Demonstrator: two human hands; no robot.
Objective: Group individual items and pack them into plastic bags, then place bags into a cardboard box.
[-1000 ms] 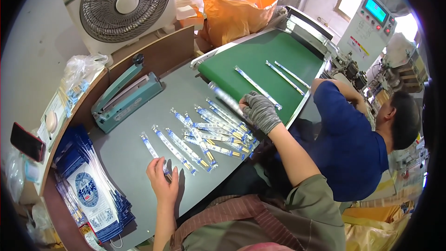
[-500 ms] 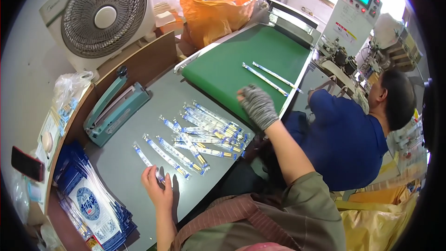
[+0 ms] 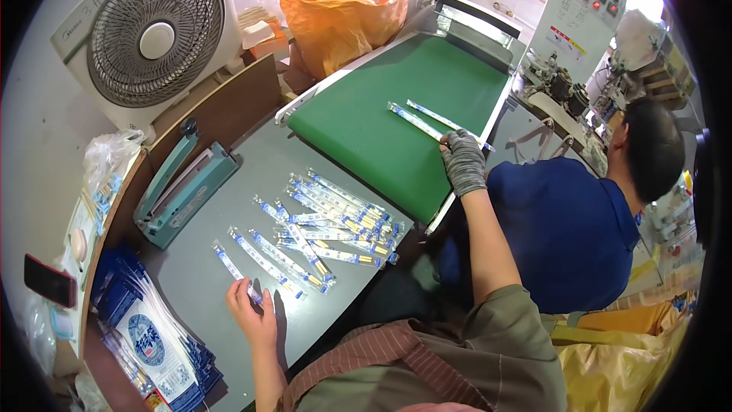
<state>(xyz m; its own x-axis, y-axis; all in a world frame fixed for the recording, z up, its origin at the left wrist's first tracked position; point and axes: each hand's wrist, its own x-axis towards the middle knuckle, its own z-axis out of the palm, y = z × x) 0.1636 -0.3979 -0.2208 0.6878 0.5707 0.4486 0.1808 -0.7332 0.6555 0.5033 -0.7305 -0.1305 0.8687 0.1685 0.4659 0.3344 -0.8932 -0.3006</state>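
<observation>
Fingers of the gloved right hand [image 3: 463,162], right of centre, curl at the lower end of a slim packet [image 3: 413,120] on the green belt [image 3: 358,122]; grip cannot be confirmed. The left hand [image 3: 256,322], lower left, has fingers at a second packet [image 3: 226,263] (pinch likewise unverifiable). Overlapping packets [image 3: 339,217] lie mid-frame on the table [image 3: 252,164].

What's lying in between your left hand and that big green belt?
A loose pile of slim blue-and-white packets lies on the grey table between the left hand and the green belt, seen in the head view.
</observation>
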